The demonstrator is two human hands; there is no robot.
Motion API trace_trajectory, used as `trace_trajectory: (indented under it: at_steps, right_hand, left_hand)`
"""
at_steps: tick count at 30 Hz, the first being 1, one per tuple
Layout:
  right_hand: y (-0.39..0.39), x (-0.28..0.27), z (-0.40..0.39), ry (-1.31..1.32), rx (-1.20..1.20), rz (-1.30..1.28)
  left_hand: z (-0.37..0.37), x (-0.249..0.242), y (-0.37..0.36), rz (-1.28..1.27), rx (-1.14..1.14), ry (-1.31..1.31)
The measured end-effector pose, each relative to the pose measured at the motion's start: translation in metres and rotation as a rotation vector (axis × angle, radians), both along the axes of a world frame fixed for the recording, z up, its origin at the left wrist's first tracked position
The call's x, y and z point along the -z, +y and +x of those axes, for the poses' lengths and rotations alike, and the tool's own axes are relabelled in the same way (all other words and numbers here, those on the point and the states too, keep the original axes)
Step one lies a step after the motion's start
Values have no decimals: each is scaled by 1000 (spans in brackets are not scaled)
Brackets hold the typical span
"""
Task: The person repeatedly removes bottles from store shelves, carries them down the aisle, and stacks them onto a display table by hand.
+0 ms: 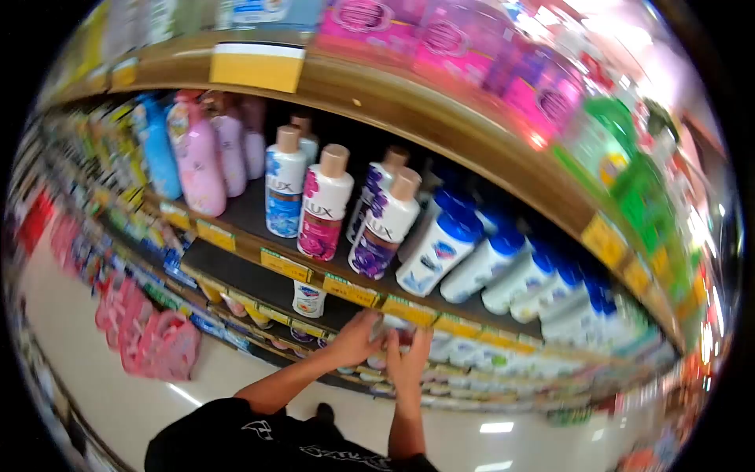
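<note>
L hand [355, 338] + R hand [409, 362] both up at lower shelf [236, 271], fingers curled round small pale item [391, 337] held btwn them, prob a bottle, too blurred to tell. Item sits just under yellow price tags [409, 311]. Above: Lux bottles [324, 203], blue-capped white bottles [440, 244]. Lone white bottle [309, 299] left of hands.

I see a shop aisle with wooden shelves [440, 130] curving past, yellow price tags [287, 266] along their edges. The pale floor [118, 377] reflects ceiling lights.
</note>
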State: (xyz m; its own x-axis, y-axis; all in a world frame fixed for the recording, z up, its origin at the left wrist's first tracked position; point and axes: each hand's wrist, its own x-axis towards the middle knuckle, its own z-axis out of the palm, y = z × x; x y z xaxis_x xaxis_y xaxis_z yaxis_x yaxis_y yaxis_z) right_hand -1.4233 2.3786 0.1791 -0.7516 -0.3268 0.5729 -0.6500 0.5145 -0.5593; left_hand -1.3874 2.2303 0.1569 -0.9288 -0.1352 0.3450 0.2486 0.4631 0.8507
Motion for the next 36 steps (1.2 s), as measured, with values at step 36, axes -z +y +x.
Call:
trace_trajectory:
  at_steps: [36]
  right_hand:
    - [-233, -8, 442, -270, -1305, -98]
  left_hand:
    - [598, 29, -105, 300, -770, -77]
